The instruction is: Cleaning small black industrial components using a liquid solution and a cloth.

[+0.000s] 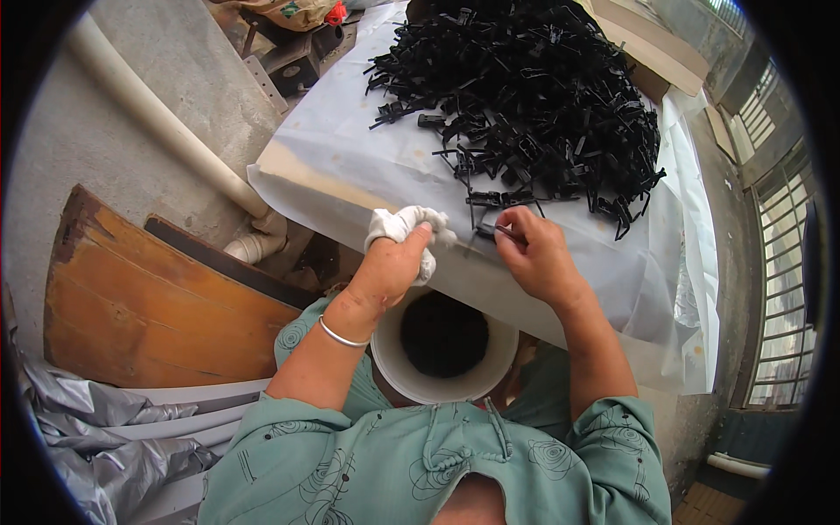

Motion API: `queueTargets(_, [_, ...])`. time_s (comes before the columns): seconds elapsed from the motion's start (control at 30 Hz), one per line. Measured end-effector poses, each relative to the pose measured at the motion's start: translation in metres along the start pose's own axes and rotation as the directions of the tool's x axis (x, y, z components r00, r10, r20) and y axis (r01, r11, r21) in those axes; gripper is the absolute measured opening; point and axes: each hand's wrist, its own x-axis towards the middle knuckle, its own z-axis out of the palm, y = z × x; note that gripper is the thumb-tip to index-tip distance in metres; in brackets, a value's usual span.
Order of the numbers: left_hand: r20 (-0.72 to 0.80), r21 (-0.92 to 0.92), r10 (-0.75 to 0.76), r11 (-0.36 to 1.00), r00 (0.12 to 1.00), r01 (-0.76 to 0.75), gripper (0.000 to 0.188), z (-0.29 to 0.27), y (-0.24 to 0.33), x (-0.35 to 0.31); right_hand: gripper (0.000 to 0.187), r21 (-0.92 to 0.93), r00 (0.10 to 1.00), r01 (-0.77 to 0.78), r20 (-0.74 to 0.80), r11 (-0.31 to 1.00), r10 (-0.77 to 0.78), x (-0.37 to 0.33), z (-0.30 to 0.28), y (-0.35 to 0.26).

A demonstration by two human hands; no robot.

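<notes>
My left hand (395, 262) is closed on a bunched white cloth (398, 224), which hides most of its fingers; the bare thumb lies along the top. A silver bangle circles that wrist. To its right, at the near edge of the covered table, my right hand (538, 258) pinches a small black plastic part (486, 230) between thumb and fingertips. Just beyond that hand begins a large heap of similar black plastic parts (534, 96), several lying loose along its near side. Below my hands, between my knees, stands a white bucket (385, 354) with dark contents I cannot make out singly.
Pale sheeting (350, 131) covers the table and hangs over its edges. An opened cardboard box (656, 48) stands behind the heap. A pale pipe (166, 122) and a curved brown board (149, 297) are at left, above crumpled silver sheeting (114, 455). A barred window (783, 280) is at right.
</notes>
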Motion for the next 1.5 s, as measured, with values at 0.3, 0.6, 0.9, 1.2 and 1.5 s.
queueTargets(0.3, [0.037, -0.025, -0.11, 0.994, 0.993, 0.111, 0.017, 0.021, -0.02, 0.013, 0.026, -0.339, 0.971, 0.168, -0.103, 0.926, -0.214, -0.014, 0.003, 0.012])
queueTargets(0.6, [0.367, -0.277, -0.301, 0.868, 0.88, 0.413, 0.019, 0.018, -0.017, 0.01, 0.03, 0.074, 0.945, 0.32, -0.088, 0.944, -0.313, -0.018, -0.02, -0.002])
queueTargets(0.9, [0.217, -0.292, 0.017, 0.955, 0.976, 0.049, 0.018, 0.041, -0.021, 0.003, 0.023, 0.143, 0.923, 0.372, -0.158, 0.917, -0.35, -0.026, -0.008, -0.019])
queueTargets(1.2, [0.202, 0.044, 0.26, 0.961, 0.944, -0.274, 0.026, 0.046, -0.019, -0.006, 0.017, 0.411, 0.986, 0.065, -0.166, 0.909, 0.005, -0.018, -0.002, -0.014])
queueTargets(1.5, [0.193, 0.568, 0.647, 0.539, 0.737, -0.622, 0.028, 0.045, -0.027, -0.002, 0.026, 0.439, 0.999, -0.034, -0.011, 0.898, 0.043, -0.022, 0.019, -0.006])
